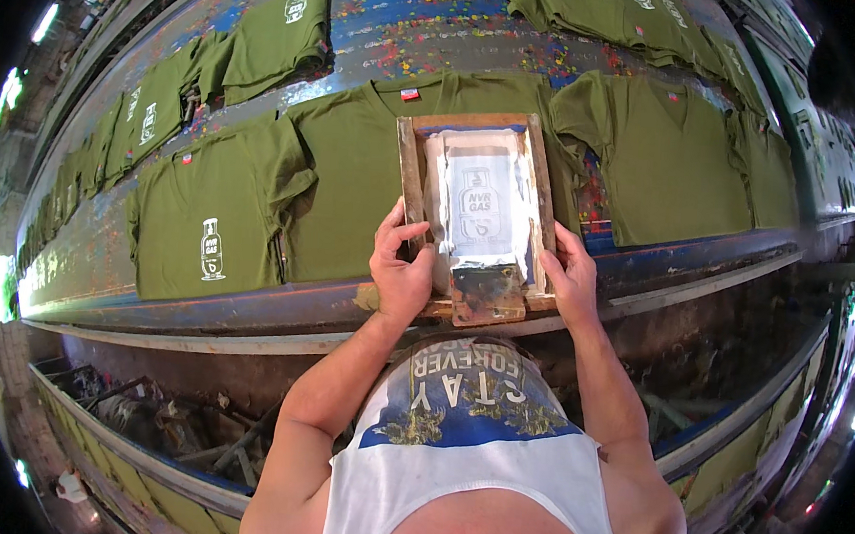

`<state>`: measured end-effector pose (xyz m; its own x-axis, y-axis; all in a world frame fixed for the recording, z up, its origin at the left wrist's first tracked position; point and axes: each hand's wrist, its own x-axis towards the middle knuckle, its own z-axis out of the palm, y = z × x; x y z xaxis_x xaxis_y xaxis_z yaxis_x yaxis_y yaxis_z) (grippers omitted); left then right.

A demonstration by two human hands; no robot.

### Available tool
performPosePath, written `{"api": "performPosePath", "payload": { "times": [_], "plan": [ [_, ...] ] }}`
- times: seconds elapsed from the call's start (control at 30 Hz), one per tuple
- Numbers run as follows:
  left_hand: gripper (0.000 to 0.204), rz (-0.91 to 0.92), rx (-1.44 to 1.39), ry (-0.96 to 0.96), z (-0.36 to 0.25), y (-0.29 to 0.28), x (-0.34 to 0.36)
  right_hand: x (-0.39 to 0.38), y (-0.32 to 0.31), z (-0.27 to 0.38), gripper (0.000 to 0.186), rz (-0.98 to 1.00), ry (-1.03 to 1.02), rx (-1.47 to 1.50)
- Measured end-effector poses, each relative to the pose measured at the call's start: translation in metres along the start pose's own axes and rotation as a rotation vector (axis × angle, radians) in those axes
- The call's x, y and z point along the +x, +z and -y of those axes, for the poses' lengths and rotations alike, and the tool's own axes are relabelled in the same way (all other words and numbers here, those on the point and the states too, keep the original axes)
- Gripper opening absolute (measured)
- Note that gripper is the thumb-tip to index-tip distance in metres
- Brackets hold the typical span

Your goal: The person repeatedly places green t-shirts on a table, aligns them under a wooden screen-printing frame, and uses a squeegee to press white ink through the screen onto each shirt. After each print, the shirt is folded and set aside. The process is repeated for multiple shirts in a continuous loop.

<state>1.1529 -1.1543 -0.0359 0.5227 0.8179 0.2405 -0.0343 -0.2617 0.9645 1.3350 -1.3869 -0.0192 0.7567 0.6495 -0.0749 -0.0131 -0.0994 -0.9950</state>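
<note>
A wooden-framed printing screen (543, 176) lies on a green V-neck T-shirt (346, 154) in front of me. Its pale mesh (500, 174) carries a bottle-shaped design, with white ink along the edges. My left hand (405, 271) grips the left bar, thumb and fingers closed around it. On the opposite bar, my right hand (572, 276) holds on the same way. An ink-stained squeegee (487, 298) rests across the near end of the screen, between my hands. The part of the shirt beneath the screen is hidden.
A printed green T-shirt (171, 222) with a white bottle design lies to the left. To the right is a plain green T-shirt (674, 165). More printed shirts (280, 43) line the far side of the long, paint-speckled table (394, 20). A rail (217, 342) runs along its near edge.
</note>
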Motion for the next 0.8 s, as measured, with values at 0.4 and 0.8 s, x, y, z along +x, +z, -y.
{"api": "performPosePath", "payload": {
  "times": [0.4, 0.8],
  "plan": [
    [0.027, 0.008, -0.110, -0.009, 0.0079, -0.0003, -0.0003, 0.0026, -0.0055, -0.0020, 0.066, 0.012, 0.002, -0.082],
    [0.023, 0.024, -0.062, -0.034, 0.0049, -0.0020, 0.0007, 0.0038, -0.0101, -0.0018, 0.068, 0.044, -0.006, -0.097]
  ]
}}
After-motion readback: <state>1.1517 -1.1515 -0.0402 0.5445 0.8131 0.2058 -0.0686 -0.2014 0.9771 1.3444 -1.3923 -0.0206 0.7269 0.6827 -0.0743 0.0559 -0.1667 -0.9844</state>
